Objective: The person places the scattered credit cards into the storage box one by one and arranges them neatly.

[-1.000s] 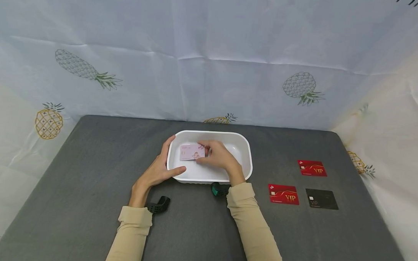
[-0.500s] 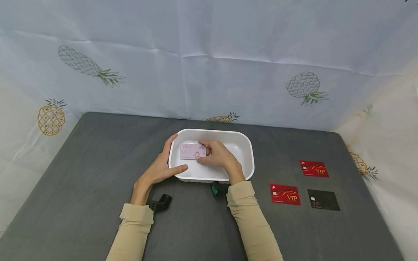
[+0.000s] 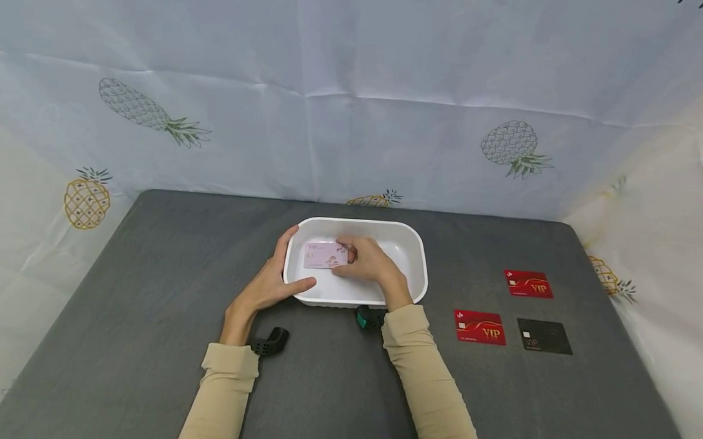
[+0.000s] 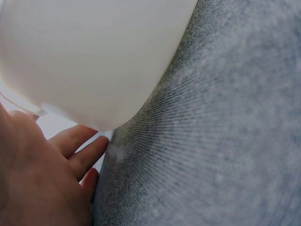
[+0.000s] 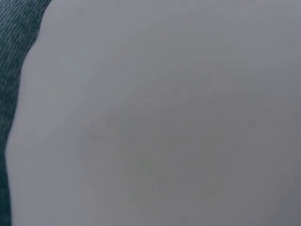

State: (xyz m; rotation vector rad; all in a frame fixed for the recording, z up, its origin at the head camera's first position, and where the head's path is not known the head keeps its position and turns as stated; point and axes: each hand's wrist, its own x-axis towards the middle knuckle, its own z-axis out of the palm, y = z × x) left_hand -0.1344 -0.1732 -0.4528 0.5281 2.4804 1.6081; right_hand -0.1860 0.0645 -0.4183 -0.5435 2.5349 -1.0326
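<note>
A white plastic tray point(image 3: 407, 252) stands at the middle of the table in the head view. My left hand point(image 3: 264, 286) holds its left end, with the thumb at the front rim and the fingers along the side. The left wrist view shows that hand's fingers point(image 4: 89, 157) beside the tray's outer wall point(image 4: 94, 56). Inside the tray, my right hand point(image 3: 370, 262) pinches the right end of a pink VIP card point(image 3: 320, 256) between thumb and fingers. The tray's blurred white wall point(image 5: 141, 117) fills most of the right wrist view, hiding the hand and card there.
To the right of the tray lie two red VIP cards, one farther back point(image 3: 528, 284) and one nearer point(image 3: 479, 327), and a black VIP card point(image 3: 544, 336). They rest on the dark grey table point(image 3: 150, 329). Behind hangs a pineapple-print cloth point(image 3: 331, 135).
The view has shifted slightly. The pink card has slid a touch to the right within the tray and lies a little straighter, while both hands keep nearly the same places.
</note>
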